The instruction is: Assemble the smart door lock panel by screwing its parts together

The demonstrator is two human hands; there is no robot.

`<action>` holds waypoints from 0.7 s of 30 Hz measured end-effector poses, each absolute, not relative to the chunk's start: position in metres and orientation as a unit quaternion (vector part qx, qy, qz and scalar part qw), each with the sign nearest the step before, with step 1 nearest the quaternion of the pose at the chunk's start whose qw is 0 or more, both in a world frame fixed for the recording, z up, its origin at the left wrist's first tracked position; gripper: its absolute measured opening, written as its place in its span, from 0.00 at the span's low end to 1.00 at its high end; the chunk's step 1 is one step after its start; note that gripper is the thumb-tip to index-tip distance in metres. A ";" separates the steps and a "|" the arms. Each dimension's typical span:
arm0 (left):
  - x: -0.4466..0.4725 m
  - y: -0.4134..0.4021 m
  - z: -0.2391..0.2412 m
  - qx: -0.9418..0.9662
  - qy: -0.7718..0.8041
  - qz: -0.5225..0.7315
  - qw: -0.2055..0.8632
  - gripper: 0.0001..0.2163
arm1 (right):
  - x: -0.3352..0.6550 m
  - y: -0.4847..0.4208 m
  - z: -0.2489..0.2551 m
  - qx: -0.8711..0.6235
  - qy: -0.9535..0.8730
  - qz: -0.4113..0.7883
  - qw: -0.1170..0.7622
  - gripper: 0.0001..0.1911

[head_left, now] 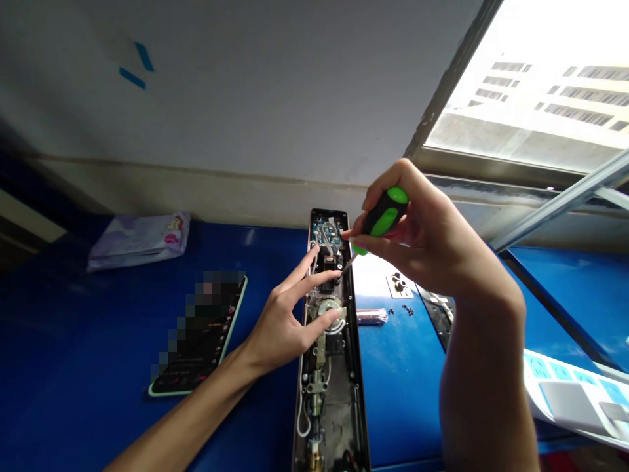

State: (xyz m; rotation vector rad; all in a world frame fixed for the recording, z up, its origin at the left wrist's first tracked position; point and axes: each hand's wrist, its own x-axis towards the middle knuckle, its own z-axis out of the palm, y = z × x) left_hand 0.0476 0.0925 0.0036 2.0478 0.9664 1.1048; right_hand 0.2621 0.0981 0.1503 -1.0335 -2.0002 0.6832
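Observation:
A long, narrow black housing [356,393] lies lengthwise in front of me, its inside exposed. At its far end sits a blue circuit board [335,231]; a round mechanism [328,305], brass-coloured parts and thin white wires lie nearer. My left hand [289,311] rests on the housing with fingers spread, the thumb by the round mechanism and a fingertip near the screwdriver's tip. My right hand [422,229] grips a green and black screwdriver [386,213], tilted, its shaft pointing down into the housing. Whether the tip sits on a screw I cannot tell.
Right of the housing are a small module [400,286], several small dark screws [407,309] and a plastic-wrapped strip [372,317]. A dark panel [437,318] and printed paper [574,396] lie farther right. A phone [206,334] and a white packet [140,239] are at left. The wall [221,131] stands behind.

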 end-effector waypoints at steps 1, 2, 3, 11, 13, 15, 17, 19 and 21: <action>0.048 0.093 0.004 0.774 0.366 0.417 0.306 0.22 | 0.261 0.099 0.150 -0.413 -0.783 0.265 0.382 0.16; 0.048 0.093 0.004 0.774 0.366 0.417 0.306 0.22 | 0.261 0.099 0.151 -0.421 -0.781 0.264 0.378 0.15; 0.048 0.093 0.004 0.773 0.368 0.417 0.306 0.22 | 0.260 0.099 0.151 -0.428 -0.780 0.263 0.375 0.15; 0.047 0.092 0.003 0.763 0.372 0.419 0.322 0.22 | 0.255 0.099 0.153 -0.473 -0.759 0.236 0.380 0.16; 0.047 0.093 0.003 0.767 0.370 0.416 0.321 0.23 | 0.258 0.101 0.152 -0.489 -0.748 0.220 0.392 0.17; 0.047 0.094 0.003 0.772 0.368 0.412 0.316 0.24 | 0.261 0.103 0.150 -0.485 -0.745 0.225 0.399 0.17; 0.047 0.095 0.004 0.777 0.366 0.408 0.310 0.24 | 0.265 0.104 0.150 -0.467 -0.750 0.246 0.399 0.17; 0.047 0.097 0.004 0.781 0.363 0.407 0.305 0.25 | 0.267 0.104 0.150 -0.456 -0.754 0.255 0.398 0.17; 0.046 0.098 0.004 0.784 0.359 0.406 0.301 0.25 | 0.268 0.104 0.150 -0.456 -0.756 0.251 0.398 0.18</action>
